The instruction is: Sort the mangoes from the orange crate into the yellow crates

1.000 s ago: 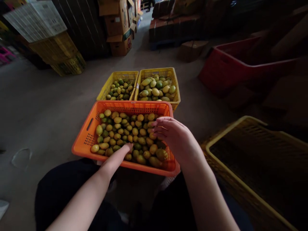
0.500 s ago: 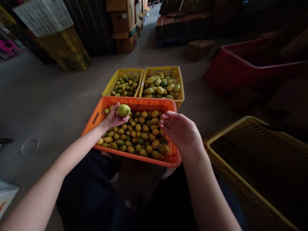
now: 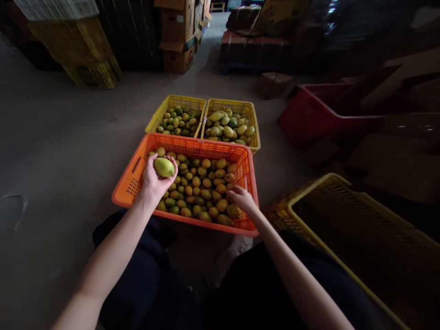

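Observation:
An orange crate [image 3: 185,223] full of small yellow-green fruits [image 3: 196,182] stands before my knees. Over its left part, my left hand [image 3: 156,178] is palm up, its fingers curled round a larger green fruit [image 3: 164,167]. My right hand [image 3: 242,199] reaches into the right side of the crate, down at the fruits. Its fingers are bent together, and whatever is between them is too hidden to name.
Two yellow crates of fruit [image 3: 176,123] [image 3: 227,132] adjoin the orange crate's far side. A large yellow crate [image 3: 326,245] is at the right, with a red bin [image 3: 302,119] beyond. Stacked crates [image 3: 74,41] and cardboard boxes [image 3: 177,59] stand behind.
My left hand has moved a little left and turned more upright with the green fruit. My right hand, spread before, has gone down to the fruits and bent its fingers. The view has shifted slightly.

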`<state>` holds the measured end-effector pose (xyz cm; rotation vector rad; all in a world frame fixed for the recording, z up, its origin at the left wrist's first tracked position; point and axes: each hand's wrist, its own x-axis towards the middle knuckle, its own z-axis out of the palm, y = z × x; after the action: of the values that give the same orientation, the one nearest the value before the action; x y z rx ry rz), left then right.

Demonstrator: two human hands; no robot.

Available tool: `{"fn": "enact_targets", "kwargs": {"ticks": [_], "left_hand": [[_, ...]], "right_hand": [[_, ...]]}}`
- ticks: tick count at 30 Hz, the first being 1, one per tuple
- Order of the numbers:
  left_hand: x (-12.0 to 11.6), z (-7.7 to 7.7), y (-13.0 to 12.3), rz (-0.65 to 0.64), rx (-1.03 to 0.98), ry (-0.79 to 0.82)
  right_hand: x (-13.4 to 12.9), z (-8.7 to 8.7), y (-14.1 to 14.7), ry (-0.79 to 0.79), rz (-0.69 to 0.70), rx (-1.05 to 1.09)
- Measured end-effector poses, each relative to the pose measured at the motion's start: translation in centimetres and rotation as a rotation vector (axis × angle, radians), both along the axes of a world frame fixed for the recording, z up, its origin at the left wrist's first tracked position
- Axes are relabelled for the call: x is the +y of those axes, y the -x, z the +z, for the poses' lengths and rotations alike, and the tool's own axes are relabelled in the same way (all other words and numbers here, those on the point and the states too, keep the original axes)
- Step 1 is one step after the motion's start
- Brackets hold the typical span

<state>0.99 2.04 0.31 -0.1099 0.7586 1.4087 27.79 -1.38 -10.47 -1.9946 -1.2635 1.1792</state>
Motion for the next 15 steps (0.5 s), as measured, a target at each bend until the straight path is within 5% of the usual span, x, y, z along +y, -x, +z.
{"fn": "enact_targets", "kwargs": {"ticks": [4, 8, 12, 15], "left_hand": [[0.7, 0.8, 0.1, -0.015, -0.032, -0.058], [1.5, 0.5, 0.6, 0.026, -0.063, -0.002], [2.1, -0.4, 0.9, 0.087, -0.049, -0.032], [2.1, -0.5, 0.5, 0.049, -0.059, -0.017]], "right_hand": [[0.1, -4.7, 0.3, 0.185, 0.05, -0.225], [-0.1, -6.8, 0.9, 0.286, 0.056, -0.309], [0.9, -6.2, 1.1, 0.271, 0.011, -0.181], [3.1, -3.4, 1.0, 0.203, -0.048, 0.068]]}}
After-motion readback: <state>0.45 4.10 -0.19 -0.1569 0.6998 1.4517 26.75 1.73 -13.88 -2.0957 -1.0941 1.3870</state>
